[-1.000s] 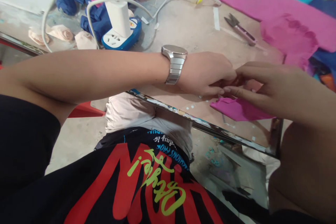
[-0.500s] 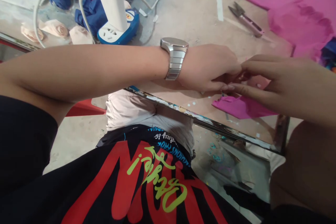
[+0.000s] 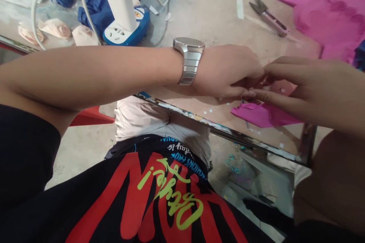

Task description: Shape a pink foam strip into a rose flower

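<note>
My left hand (image 3: pixel 230 68), with a silver watch (image 3: pixel 191 59) on its wrist, reaches in from the left with fingers curled into a pinch. Its fingertips meet those of my right hand (image 3: pixel 310 87), which pinches from the right with thumb and forefinger. A piece of bright pink fabric (image 3: pixel 262 115) shows just below the joined fingertips and runs under the right thumb. The part between the fingers is mostly hidden.
Thread snips (image 3: pixel 270 17) lie beyond my hands, near crumpled pink fabric (image 3: pixel 330 22). A blue-and-white power strip (image 3: pixel 119 34) with a white plug and cable stands left. Cream fabric rosettes (image 3: pixel 58 28) and blue fabric bundles (image 3: pixel 95 15) lie around it. The table edge (image 3: pixel 199 119) is close to my lap.
The view has shifted slightly. Both hands stay together in the same pinch, and the pink fabric below them has hardly moved.
</note>
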Motion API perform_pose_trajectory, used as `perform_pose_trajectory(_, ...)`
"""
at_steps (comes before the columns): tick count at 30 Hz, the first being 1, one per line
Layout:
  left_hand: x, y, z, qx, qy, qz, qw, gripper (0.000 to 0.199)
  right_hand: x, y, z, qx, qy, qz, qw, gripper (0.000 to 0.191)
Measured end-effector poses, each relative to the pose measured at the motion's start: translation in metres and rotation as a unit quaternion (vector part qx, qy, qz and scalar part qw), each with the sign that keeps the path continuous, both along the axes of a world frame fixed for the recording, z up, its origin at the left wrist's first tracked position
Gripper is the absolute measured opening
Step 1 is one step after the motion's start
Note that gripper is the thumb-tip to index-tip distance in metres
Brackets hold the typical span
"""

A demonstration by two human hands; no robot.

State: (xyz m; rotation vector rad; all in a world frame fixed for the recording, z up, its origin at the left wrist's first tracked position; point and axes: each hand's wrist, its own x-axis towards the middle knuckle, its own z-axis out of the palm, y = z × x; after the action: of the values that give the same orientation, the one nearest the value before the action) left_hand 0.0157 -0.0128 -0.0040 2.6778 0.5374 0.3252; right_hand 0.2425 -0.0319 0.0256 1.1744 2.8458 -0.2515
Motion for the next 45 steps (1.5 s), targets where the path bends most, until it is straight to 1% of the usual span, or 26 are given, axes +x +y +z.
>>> perform_pose_trajectory(10,-0.0001,-0.0003,0.0020,0.021,0.023,-0.005,1.000,0.039,0.0017,0.0013,-0.0008,-0.001,0.010,0.007,1.000,0.055)
perform_pose_trajectory(17,0.0000,-0.0001,0.0001,-0.002,-0.012,0.000,1.000,0.033,0.0017,0.0022,-0.0005,-0.005,0.014,0.008,1.000,0.054)
perform_pose_trajectory(25,-0.0003,-0.0014,0.0024,0.017,0.010,-0.001,1.000,0.033,0.0014,0.0017,0.0001,-0.004,0.022,0.015,1.000,0.051)
perform_pose_trajectory(29,-0.0003,-0.0007,0.0016,0.009,0.010,0.000,1.000,0.030,-0.0019,0.0021,-0.0003,-0.003,0.035,0.024,0.999,0.049)
perform_pose_trajectory(33,-0.0003,-0.0011,0.0022,0.010,0.015,0.003,1.000,0.028,-0.0037,0.0024,-0.0001,-0.003,0.044,0.018,0.999,0.046)
perform_pose_trajectory(37,-0.0001,-0.0017,0.0040,-0.011,0.020,0.001,1.000,0.026,-0.0030,0.0020,0.0015,0.000,0.040,0.013,0.999,0.044)
perform_pose_trajectory(41,-0.0002,-0.0021,0.0052,-0.013,0.028,0.008,0.999,0.030,-0.0044,0.0007,0.0047,-0.018,0.042,0.013,0.999,0.042)
perform_pose_trajectory(45,-0.0013,-0.0023,0.0048,-0.008,0.010,0.003,1.000,0.034,-0.0071,-0.0007,0.0091,-0.044,0.034,0.005,0.998,0.041)
